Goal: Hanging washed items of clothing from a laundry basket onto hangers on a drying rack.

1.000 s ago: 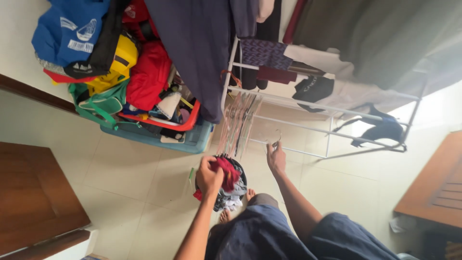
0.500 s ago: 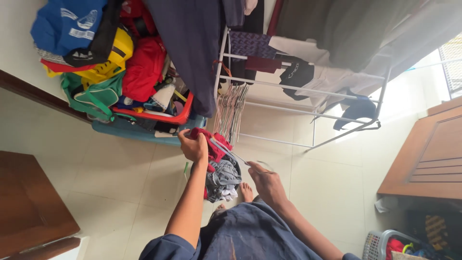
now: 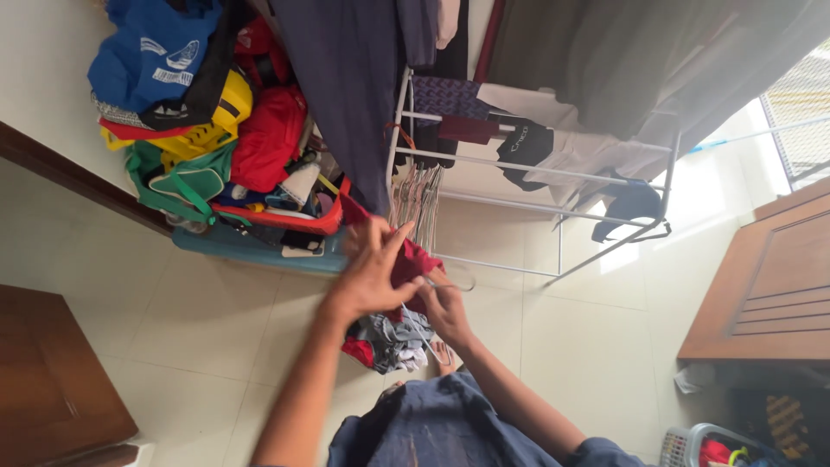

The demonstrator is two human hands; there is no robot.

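The left hand (image 3: pixel 367 272) is raised with its fingers spread and curled over a red garment (image 3: pixel 413 264), gripping the cloth from the top. Just beside it, the right hand (image 3: pixel 448 310) pinches a thin wire hanger (image 3: pixel 456 281), whose hook pokes out past the knuckles; its fingers are closed round the wire, and the hanger lies against the red cloth. The garment hangs between the two hands, directly above a pile of laundry (image 3: pixel 391 337) in grey, white and red that sits on the tiled floor (image 3: pixel 207 311) near the person's bare foot. Behind the hands, a bunch of empty hangers (image 3: pixel 417 201) dangles from a white drying rack (image 3: pixel 553 207), which carries dark and pale clothes on its bars. To the left, a blue-green tub (image 3: pixel 251 245) holds a red basket and a heap of bags in red, yellow, green and blue. A wooden door (image 3: pixel 774 290) stands at the right, and a small basket (image 3: pixel 705 445) sits in the lower corner.
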